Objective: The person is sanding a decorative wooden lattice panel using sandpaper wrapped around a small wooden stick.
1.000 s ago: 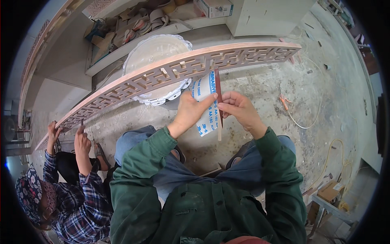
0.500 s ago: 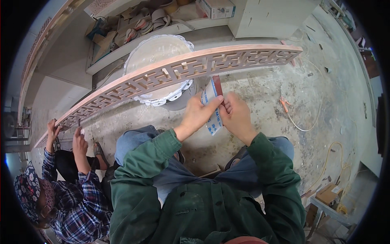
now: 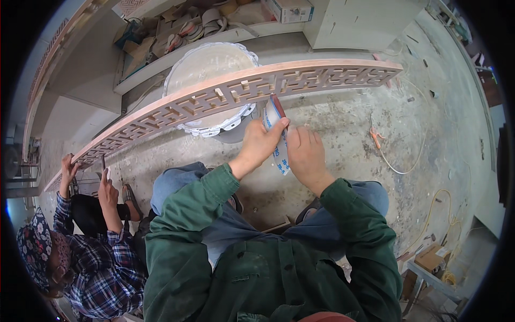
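Observation:
A long carved wooden lattice panel runs across the view in front of me, lying over a round white tub lid. A strip of sandpaper, white with blue print on its back and red-brown on its grit side, stands folded just below the panel's lower edge. My left hand pinches it from the left, thumb pressed across it. On its other side my right hand is closed against the paper, its thumb mostly hidden behind the fingers. The paper's upper end reaches close to the lattice; whether it touches, I cannot tell.
At the left, a co-worker in a plaid shirt holds the panel's far end and a thin tool. An orange-handled tool with a cable lies on the floor. Behind the lid, a low shelf carries clutter. A cardboard box stands lower right.
The sandpaper has moved slightly up and left toward the panel, and its red-brown side shows less. My right hand has turned, its back now facing up. The co-worker's tool hand has shifted slightly.

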{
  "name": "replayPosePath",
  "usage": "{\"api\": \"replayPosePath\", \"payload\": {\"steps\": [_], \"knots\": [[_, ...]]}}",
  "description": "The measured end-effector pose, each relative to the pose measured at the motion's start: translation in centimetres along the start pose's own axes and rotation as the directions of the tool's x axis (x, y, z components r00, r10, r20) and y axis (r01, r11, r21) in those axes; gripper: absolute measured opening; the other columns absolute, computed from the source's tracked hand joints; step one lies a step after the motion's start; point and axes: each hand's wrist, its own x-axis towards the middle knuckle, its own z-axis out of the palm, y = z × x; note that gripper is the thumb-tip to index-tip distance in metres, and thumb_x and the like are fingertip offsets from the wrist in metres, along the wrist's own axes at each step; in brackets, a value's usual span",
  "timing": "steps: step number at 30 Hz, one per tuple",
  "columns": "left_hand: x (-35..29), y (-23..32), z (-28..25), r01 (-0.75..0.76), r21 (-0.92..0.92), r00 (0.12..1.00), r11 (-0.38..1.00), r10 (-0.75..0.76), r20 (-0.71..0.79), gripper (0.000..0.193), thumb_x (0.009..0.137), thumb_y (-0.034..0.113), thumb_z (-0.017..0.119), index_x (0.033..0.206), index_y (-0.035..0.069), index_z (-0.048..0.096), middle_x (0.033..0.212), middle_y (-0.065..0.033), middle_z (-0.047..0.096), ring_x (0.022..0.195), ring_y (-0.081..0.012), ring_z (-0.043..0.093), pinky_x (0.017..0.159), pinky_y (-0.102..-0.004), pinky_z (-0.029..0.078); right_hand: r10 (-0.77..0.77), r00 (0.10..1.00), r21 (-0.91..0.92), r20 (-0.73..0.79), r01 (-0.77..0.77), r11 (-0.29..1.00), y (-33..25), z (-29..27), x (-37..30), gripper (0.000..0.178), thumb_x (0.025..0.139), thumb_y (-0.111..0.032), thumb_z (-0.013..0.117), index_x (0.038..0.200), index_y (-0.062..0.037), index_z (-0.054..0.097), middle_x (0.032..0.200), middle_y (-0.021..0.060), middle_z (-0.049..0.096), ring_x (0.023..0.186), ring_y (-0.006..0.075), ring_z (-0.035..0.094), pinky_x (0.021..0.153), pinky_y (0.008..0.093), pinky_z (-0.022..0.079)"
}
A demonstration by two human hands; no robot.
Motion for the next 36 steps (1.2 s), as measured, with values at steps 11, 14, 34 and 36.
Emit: {"api": "replayPosePath", "payload": {"steps": [11,14,34,36], "knots": [[0.2,0.8,-0.8,0.056,-0.217,0.998,0.975,-0.05,0.034,0.026,0.093,0.026,0.061,0.092,0.001,0.068,0.077,-0.0001,0.065,0.067,-0.0051,0.054,0.06,-0.025,0.046,0.201,0.972,0.483,0.118,-0.234,0.844,0.2,-1.7,0.4,0.039,0.081,-0.002,0.058,0.12,-0.0003,0.052,0.098,0.0146,0.055,0.089,0.0345,0.057,0.071,0.0398,0.048],[0.4,1.2,-1.3,0.098,-0.247,0.992,0.964,-0.076,0.097,0.03,0.093,0.024,0.062,0.114,0.003,0.064,0.096,-0.0019,0.068,0.083,-0.0089,0.062,0.075,-0.0245,0.049,0.155,0.988,0.495,0.014,-0.142,0.857,0.2,-1.2,-0.2,0.046,0.08,-0.002,0.058,0.126,-0.0025,0.05,0.1,0.015,0.055,0.087,0.0343,0.057,0.071,0.0406,0.049],[0.0,2.5,-1.2,0.181,-0.3,0.98,0.937,-0.145,0.138,0.02,0.087,0.012,0.068,0.105,0.004,0.065,0.094,-0.0014,0.068,0.081,-0.0067,0.06,0.073,-0.023,0.049,0.413,0.866,0.662,0.282,-0.487,0.57,0.5,-1.1,0.7,0.018,0.082,-0.004,0.066,0.093,-0.0045,0.052,0.077,0.005,0.059,0.068,0.0125,0.059,0.059,0.0269,0.048],[-0.3,3.4,-0.8,0.117,-0.336,0.989,0.935,-0.078,0.125,0.017,0.083,0.013,0.073,0.097,0.008,0.065,0.089,-0.0007,0.068,0.077,-0.007,0.061,0.069,-0.0236,0.048,0.39,0.914,0.592,0.117,-0.379,0.711,0.7,-0.4,0.6,0.019,0.08,-0.004,0.066,0.09,-0.005,0.049,0.078,0.0089,0.056,0.066,0.0216,0.059,0.053,0.0319,0.047]]}}
